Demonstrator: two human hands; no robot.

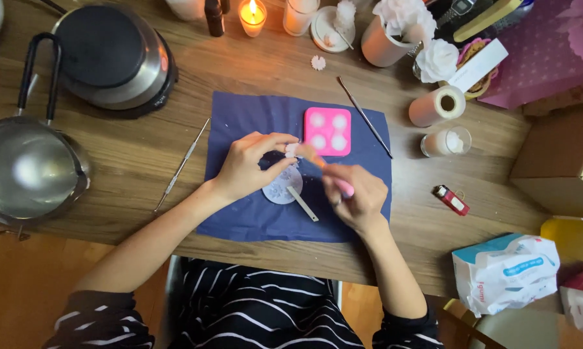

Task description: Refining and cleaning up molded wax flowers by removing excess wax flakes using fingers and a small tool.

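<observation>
Step in hand, as judged: trimming or cleaning a small cast piece. Your left hand (249, 169) pinches a small white piece (292, 150) between thumb and fingertips, raised just above the blue mat (239, 213). Your right hand (356, 197) is closed around a pink-handled tool (327, 169), its tip meeting the piece at the left hand's fingertips.

Just below the left hand's fingers lies a round white disc (280, 189), with a flat metal strip (302, 203) between your two hands. The pink mould (327, 131), four round cavities filled white, sits just beyond the right hand's tool tip. A thin metal pick (364, 116) lies beyond the mould; a second pick (181, 165) lies left of the left hand on the table (142, 148).

Next move, judged: it calls for light pressure and a steady pinch; the piece looks small and fragile. Whether the tip cuts or brushes, you cannot tell here.
</observation>
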